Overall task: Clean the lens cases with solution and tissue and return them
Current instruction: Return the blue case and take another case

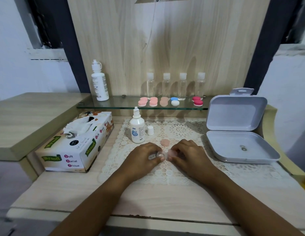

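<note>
Pinches a clear lens case (pixel 161 153) at frame centre, fingers of left hand (pixel 143 155) and right hand (pixel 187 154) curled round it.

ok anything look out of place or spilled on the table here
No spill shows. The small solution bottle stands uncapped, its cap upright beside it on the doily, and a lone peach lid lies loose nearby.

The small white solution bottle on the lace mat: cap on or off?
Off: the small white bottle shows a bare nozzle; its white cap stands beside it.
</note>
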A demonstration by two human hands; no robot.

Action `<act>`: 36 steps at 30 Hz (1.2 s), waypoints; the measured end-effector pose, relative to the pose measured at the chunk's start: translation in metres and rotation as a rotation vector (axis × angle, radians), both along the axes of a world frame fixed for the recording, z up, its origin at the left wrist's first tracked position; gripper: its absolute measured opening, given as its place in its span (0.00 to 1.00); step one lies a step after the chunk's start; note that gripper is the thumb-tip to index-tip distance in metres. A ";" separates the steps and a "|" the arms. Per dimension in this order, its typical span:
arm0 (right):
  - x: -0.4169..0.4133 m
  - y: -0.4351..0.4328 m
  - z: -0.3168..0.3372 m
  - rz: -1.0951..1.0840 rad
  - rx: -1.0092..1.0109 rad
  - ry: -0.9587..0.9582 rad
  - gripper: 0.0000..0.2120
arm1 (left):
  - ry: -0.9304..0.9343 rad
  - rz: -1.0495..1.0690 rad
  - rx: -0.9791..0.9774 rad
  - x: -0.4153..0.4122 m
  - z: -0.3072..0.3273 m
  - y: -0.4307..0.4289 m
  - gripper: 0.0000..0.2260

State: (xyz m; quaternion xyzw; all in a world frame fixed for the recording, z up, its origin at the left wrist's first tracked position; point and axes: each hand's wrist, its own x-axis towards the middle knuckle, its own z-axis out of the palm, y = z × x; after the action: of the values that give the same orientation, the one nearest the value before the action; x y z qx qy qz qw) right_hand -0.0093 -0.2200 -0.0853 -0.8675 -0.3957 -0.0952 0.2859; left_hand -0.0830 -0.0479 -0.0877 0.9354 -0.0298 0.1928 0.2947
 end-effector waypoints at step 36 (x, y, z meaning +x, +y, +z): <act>0.000 -0.001 0.006 0.028 -0.015 0.084 0.12 | -0.003 0.012 -0.009 -0.001 0.002 -0.001 0.10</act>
State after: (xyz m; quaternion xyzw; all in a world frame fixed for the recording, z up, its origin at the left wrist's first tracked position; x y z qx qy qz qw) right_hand -0.0097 -0.2210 -0.0789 -0.8673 -0.3962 -0.0517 0.2970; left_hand -0.0840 -0.0488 -0.0860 0.9340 -0.0238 0.1961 0.2977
